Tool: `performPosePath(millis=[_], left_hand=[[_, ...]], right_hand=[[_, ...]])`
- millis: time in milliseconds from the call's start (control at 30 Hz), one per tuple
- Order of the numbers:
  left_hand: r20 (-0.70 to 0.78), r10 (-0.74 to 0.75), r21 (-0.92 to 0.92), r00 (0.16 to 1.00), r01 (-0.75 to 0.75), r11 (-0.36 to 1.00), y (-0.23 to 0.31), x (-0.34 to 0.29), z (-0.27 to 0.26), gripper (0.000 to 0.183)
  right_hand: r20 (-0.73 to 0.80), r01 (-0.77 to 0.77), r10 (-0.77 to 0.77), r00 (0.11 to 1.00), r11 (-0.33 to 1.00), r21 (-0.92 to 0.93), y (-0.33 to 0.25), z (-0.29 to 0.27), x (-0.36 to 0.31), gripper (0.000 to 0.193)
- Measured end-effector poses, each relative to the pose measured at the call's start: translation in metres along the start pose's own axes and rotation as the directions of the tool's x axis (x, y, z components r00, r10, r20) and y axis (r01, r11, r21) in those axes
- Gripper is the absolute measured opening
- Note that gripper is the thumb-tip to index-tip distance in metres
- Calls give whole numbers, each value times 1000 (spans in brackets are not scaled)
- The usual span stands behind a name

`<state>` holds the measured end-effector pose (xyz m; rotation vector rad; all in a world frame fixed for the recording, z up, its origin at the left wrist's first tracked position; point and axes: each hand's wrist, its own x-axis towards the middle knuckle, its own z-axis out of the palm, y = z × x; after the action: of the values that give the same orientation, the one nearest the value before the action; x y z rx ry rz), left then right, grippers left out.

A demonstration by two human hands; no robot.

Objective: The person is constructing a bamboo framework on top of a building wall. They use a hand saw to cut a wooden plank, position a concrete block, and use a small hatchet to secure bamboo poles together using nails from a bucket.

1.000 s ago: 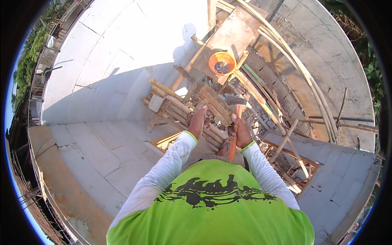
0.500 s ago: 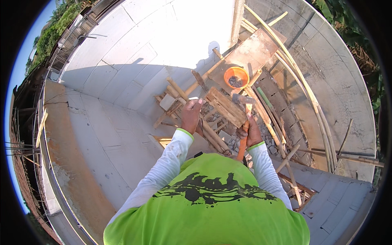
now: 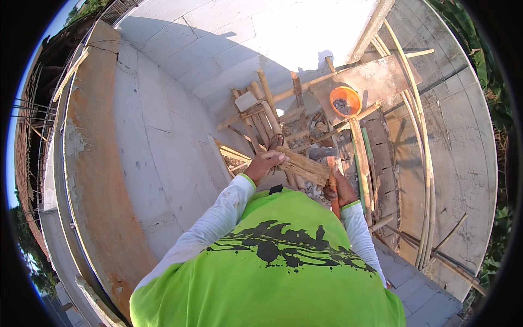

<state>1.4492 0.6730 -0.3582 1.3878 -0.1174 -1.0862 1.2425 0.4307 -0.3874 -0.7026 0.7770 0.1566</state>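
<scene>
A short, rough wooden board [image 3: 305, 167] lies in front of my chest, tilted down to the right. My left hand [image 3: 265, 165] is closed at its left end, with thumb and fingertips against the wood; the undersides of those fingers are hidden. My right hand [image 3: 342, 191] wraps round the orange handle of a hammer [image 3: 332, 164] at the board's right end, and the board's edge rests by these fingers. The hammer's dark metal head points up, just beyond the board.
An orange bucket [image 3: 345, 102] with small dark pieces stands on a stained panel [image 3: 376, 82]. Bamboo poles [image 3: 417, 125] lean at the right. Beyond the board are a light block [image 3: 245, 101], timber and rubble. A pale block wall [image 3: 158, 141] rises at the left; my foot [image 3: 277, 142] is among the poles.
My left hand, raised apart from the board with a small pale thing at its fingertips, has come down onto the board's left end. The view has turned, shifting the surroundings.
</scene>
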Motion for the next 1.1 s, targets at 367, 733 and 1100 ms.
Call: performPosePath(millis=[367, 733, 1100], left_hand=[[-709, 312, 269, 632, -166, 949, 24, -88, -135, 28], [-392, 147, 126, 908, -105, 986, -9, -35, -29, 34], [325, 337, 650, 884, -467, 600, 75, 71, 52, 22]], right_hand=[[-258, 181, -141, 956, 974, 137, 22, -90, -81, 20], [-666, 117, -258, 699, 961, -249, 100, -146, -72, 22], [-923, -218, 68, 379, 976, -17, 280, -118, -76, 45]])
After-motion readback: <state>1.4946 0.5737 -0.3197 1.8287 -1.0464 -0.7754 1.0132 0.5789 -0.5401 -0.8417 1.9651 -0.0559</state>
